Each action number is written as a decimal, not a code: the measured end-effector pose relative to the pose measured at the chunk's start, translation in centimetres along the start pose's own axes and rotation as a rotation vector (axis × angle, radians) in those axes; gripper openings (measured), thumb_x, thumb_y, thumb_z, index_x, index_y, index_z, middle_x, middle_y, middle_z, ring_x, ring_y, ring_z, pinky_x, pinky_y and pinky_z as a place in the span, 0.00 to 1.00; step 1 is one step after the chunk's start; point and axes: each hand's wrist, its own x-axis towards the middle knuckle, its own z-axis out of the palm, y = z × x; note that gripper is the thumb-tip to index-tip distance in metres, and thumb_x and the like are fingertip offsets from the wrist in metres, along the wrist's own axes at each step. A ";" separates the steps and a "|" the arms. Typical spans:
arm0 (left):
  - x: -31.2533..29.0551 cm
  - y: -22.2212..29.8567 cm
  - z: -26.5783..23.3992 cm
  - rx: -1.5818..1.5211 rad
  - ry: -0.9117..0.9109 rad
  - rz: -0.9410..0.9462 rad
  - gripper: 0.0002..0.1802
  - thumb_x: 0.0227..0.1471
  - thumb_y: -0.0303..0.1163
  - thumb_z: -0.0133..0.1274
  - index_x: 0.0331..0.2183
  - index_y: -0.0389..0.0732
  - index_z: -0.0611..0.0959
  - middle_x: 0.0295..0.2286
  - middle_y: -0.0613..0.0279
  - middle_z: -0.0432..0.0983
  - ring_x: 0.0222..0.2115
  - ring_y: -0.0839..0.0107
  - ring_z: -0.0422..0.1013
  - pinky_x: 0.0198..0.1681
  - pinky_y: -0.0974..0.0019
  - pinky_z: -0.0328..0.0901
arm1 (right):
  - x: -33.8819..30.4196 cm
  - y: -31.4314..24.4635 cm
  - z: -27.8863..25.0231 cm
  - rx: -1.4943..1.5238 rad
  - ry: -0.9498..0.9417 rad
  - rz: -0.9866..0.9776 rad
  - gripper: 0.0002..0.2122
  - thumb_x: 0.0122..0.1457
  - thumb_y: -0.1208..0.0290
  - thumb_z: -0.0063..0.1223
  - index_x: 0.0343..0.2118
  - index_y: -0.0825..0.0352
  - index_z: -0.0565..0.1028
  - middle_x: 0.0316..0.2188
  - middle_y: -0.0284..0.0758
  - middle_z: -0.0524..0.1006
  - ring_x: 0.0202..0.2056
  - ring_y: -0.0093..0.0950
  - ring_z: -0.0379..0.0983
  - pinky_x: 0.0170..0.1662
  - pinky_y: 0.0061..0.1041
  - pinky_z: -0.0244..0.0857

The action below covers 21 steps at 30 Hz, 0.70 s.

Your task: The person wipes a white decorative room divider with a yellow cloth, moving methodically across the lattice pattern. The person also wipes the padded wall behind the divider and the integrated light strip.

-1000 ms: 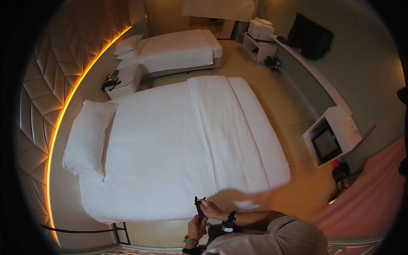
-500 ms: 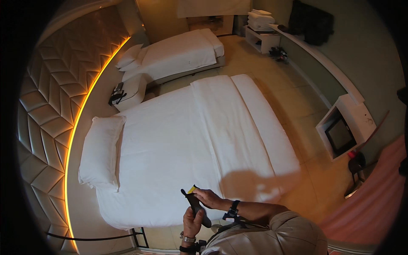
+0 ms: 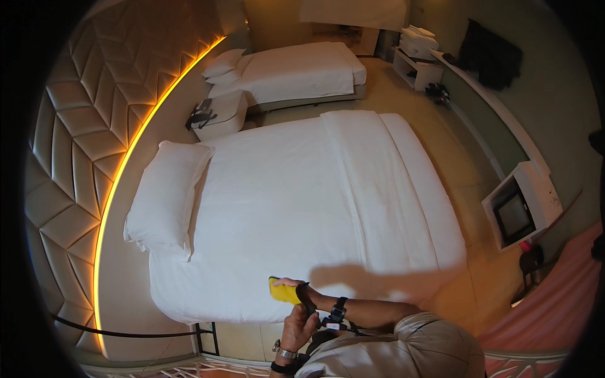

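A soft yellow item with a dark edge and dark backing (image 3: 283, 293), like a folded cloth or a mitt, is held over the near edge of the large bed. My left hand (image 3: 299, 327), with a metal watch at the wrist, is closed on its dark end. My right hand (image 3: 288, 281) lies along the top of the yellow part, its fingers pointing left and partly hidden behind it. The dark part covers some of that hand near the wrist, where a black strap sits. Below is the white bed (image 3: 265, 208), with its folded cover and a white pillow (image 3: 170, 192) at the left.
A second white bed (image 3: 296, 72) stands farther back, past a bedside table (image 3: 227, 116) with a telephone. At the right are a white shelf unit (image 3: 535, 195), stacked white linen (image 3: 418, 43) and a pink curtain (image 3: 548, 296). A padded headboard wall (image 3: 82, 132) runs along the left.
The yellow side of the item has turned into view, where mostly its dark side showed. My right hand has moved slightly left along it. The head view has shifted.
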 end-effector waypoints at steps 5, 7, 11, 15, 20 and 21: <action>-3.7 -0.9 -9.0 -0.065 -0.122 -0.103 0.10 0.66 0.28 0.66 0.45 0.38 0.81 0.30 0.67 0.84 0.28 0.80 0.78 0.31 0.71 0.74 | 5.4 1.8 6.6 -0.118 -0.104 0.322 0.19 0.71 0.66 0.59 0.63 0.58 0.77 0.53 0.32 0.78 0.52 0.24 0.74 0.59 0.26 0.69; -5.1 -2.6 -12.1 -0.057 -0.017 -0.099 0.09 0.67 0.29 0.65 0.42 0.36 0.82 0.28 0.66 0.83 0.26 0.80 0.77 0.30 0.70 0.74 | 6.0 2.7 8.6 -0.412 -0.183 0.078 0.21 0.69 0.71 0.56 0.64 0.58 0.76 0.55 0.33 0.79 0.54 0.26 0.74 0.60 0.29 0.70; -7.7 -3.7 -16.4 -0.144 0.174 -0.095 0.08 0.69 0.30 0.63 0.44 0.37 0.83 0.30 0.67 0.83 0.30 0.79 0.77 0.34 0.71 0.75 | 7.9 1.4 13.5 -0.060 -0.246 0.283 0.25 0.67 0.78 0.54 0.67 0.58 0.74 0.57 0.35 0.78 0.56 0.28 0.75 0.60 0.30 0.72; -10.1 -4.9 -17.8 -0.048 0.265 -0.124 0.12 0.70 0.33 0.61 0.49 0.38 0.82 0.29 0.67 0.82 0.30 0.79 0.76 0.35 0.70 0.73 | 9.3 0.3 17.7 0.088 -0.216 0.374 0.24 0.71 0.84 0.47 0.68 0.61 0.73 0.58 0.40 0.79 0.55 0.32 0.78 0.58 0.32 0.76; -13.2 -2.5 -15.0 0.164 0.359 -0.085 0.16 0.70 0.38 0.61 0.52 0.40 0.81 0.24 0.58 0.78 0.25 0.69 0.76 0.32 0.59 0.70 | 8.9 0.2 18.6 0.190 -0.242 0.385 0.25 0.72 0.85 0.43 0.70 0.66 0.69 0.60 0.47 0.78 0.58 0.39 0.79 0.61 0.39 0.77; -14.0 -2.1 -14.0 0.219 0.429 -0.104 0.16 0.70 0.39 0.60 0.53 0.40 0.81 0.25 0.58 0.79 0.26 0.69 0.77 0.32 0.59 0.71 | 8.6 0.1 18.2 0.135 -0.295 0.347 0.24 0.72 0.84 0.43 0.70 0.67 0.69 0.60 0.48 0.78 0.58 0.40 0.79 0.62 0.39 0.76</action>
